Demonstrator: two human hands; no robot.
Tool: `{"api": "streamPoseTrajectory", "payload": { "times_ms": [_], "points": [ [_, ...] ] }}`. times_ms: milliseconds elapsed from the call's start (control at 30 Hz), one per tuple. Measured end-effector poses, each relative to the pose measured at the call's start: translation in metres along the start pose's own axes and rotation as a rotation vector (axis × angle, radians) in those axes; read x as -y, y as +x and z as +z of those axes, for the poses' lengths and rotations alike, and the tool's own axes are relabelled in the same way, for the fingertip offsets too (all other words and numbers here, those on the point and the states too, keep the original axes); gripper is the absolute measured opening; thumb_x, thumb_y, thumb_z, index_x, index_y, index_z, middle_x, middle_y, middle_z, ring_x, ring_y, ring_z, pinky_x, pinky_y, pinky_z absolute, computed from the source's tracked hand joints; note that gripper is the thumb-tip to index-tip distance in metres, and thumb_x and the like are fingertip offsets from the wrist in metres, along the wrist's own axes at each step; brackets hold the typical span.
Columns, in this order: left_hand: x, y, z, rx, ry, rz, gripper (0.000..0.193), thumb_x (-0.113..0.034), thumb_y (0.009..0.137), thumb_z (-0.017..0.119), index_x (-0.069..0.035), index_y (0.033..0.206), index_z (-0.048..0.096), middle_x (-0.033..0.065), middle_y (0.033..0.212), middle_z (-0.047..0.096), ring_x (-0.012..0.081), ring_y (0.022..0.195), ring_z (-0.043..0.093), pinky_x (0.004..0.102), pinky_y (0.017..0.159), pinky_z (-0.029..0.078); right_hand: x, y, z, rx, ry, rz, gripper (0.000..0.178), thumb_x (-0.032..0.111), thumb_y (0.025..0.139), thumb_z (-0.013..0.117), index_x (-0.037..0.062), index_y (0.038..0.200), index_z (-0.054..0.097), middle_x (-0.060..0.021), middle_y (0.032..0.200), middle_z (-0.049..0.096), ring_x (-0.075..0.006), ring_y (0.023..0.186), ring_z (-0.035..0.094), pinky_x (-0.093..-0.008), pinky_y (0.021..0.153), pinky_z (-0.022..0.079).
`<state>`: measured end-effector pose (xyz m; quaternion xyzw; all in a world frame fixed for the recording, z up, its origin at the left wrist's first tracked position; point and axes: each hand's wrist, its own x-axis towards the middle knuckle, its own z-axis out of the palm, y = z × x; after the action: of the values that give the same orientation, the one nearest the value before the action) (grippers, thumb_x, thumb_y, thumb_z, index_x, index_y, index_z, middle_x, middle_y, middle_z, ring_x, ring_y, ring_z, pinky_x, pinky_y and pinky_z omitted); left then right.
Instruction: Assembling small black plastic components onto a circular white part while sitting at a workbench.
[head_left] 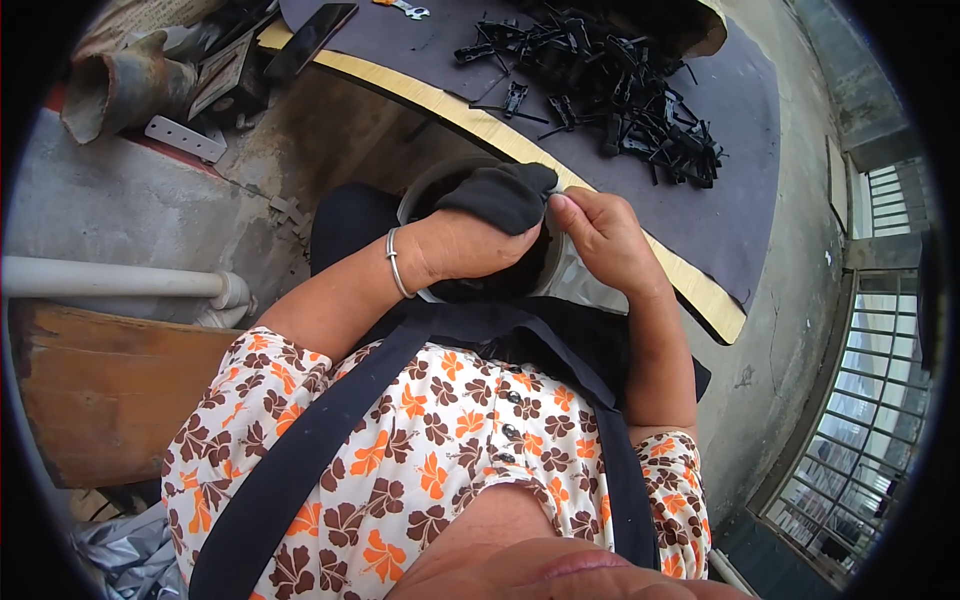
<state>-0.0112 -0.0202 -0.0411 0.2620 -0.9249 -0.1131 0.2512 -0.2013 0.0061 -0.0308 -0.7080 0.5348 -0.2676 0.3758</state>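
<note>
My left hand [465, 243] is closed round a bunched black cloth [500, 196], which covers most of its fingers. Close beside it, my right hand [606, 236] pinches thumb against fingers at the cloth's right end. A small pale grey bit [557, 186] shows at that pinch; its kind is too small to tell. Both hands are over a round grey bucket [408, 207] with dark contents, partly hidden by my hands and the cloth. On the table beyond lies a heap of small black plastic clips or similar parts [625, 95], with a few loose ones nearer me.
The dark-covered table [420, 45] has a pale wooden edge [440, 95] just past my hands. A phone [312, 38] and a wrench [403, 8] lie at its far left. Left are a rusty pipe piece [130, 85], a white pipe [110, 277] and a wooden board [120, 390].
</note>
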Motion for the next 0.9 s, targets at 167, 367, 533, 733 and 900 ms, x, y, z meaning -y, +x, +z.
{"api": "streamPoseTrajectory", "payload": {
  "times_ms": [167,367,533,733,900],
  "points": [
    [0.006,-0.001,0.004,-0.176,0.079,0.007,0.018,-0.014,0.079,0.055,0.0,0.089,0.059,0.016,0.082,0.06,0.0294,0.078,0.058,0.0396,0.071,0.046,-0.02,0.02,-0.024,-0.678,-0.693,0.056,0.034,0.037,0.084,0.059,0.0034,0.09,0.058,-0.0142,0.077,0.064,-0.0289,0.069,0.062,-0.0365,0.063,0.048],
    [0.01,0.006,0.005,-0.184,-0.119,-0.126,0.022,-0.017,0.084,0.053,-0.003,0.1,0.06,0.011,0.083,0.062,0.0245,0.068,0.059,0.0347,0.064,0.048,-0.029,0.028,-0.019,-0.626,-0.616,0.036,0.027,0.026,0.08,0.062,0.0038,0.095,0.057,-0.01,0.072,0.06,-0.0256,0.064,0.058,-0.0346,0.06,0.046],
    [0.003,0.017,-0.004,-0.076,-1.471,-0.914,0.025,-0.021,0.091,0.05,-0.004,0.104,0.061,0.0022,0.087,0.064,0.0087,0.066,0.058,0.0239,0.054,0.047,-0.016,0.005,-0.015,-0.559,-0.16,-0.196,0.021,0.004,0.075,0.062,0.0042,0.095,0.056,0.0022,0.059,0.038,-0.0045,0.052,0.035,-0.0208,0.049,0.029],
    [0.022,0.033,0.025,-0.048,-1.977,-0.901,0.02,-0.019,0.09,0.051,-0.004,0.093,0.062,0.0032,0.085,0.064,0.0118,0.074,0.061,0.0262,0.064,0.049,-0.023,0.009,-0.002,-0.425,-0.302,-0.345,0.017,0.003,0.077,0.059,0.0033,0.094,0.055,0.0002,0.059,0.046,-0.006,0.05,0.039,-0.0243,0.048,0.035],
    [0.017,0.028,0.024,-0.049,-1.86,-0.926,0.019,-0.016,0.089,0.053,-0.003,0.098,0.062,0.003,0.089,0.063,0.0114,0.076,0.06,0.0262,0.067,0.049,-0.005,0.001,-0.006,-0.41,-0.078,-0.21,0.02,0.004,0.076,0.061,0.0036,0.095,0.054,-0.0002,0.058,0.04,-0.007,0.05,0.036,-0.0233,0.048,0.032]
  ]
}}
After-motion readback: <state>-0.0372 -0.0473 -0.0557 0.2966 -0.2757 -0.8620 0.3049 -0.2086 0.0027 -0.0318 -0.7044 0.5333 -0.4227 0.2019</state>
